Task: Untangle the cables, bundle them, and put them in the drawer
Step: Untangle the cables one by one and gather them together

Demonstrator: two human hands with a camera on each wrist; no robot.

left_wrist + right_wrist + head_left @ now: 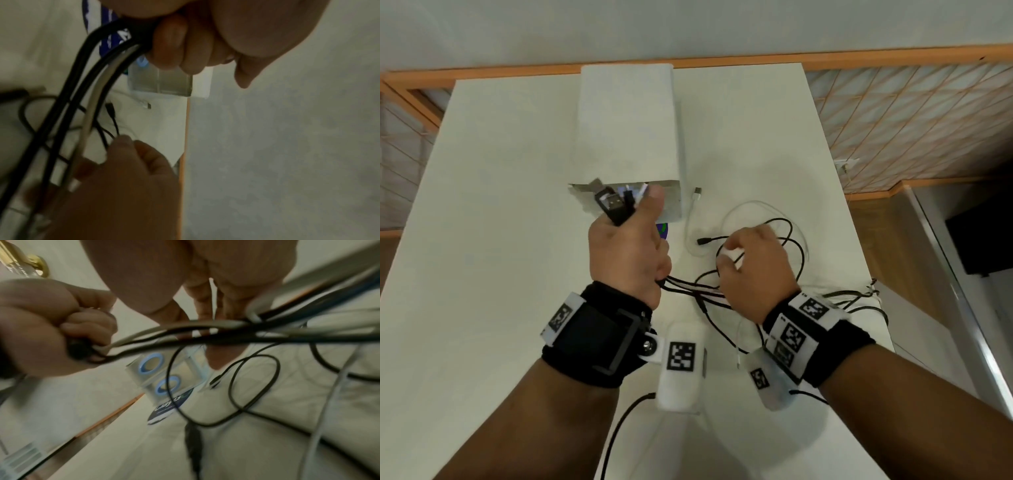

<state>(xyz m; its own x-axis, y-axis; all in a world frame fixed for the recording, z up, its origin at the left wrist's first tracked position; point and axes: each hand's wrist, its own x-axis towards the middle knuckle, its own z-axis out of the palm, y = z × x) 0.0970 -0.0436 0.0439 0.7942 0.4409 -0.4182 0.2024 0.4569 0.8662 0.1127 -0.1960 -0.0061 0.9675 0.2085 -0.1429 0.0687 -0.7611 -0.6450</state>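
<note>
1. Black and white cables (753,260) sprawl over the white table (493,219), toward its right edge; several run off that edge, so I cannot see where they end.
2. I see my left hand (628,246) fisted round a bunch of plug ends (616,202), raised above the table.
3. My right hand (755,270) curls over the tangle, pinching strands; which ones is hard to make out.
4. The white drawer unit (626,137) stands at the far edge, its front partly hidden by my left hand.
</note>
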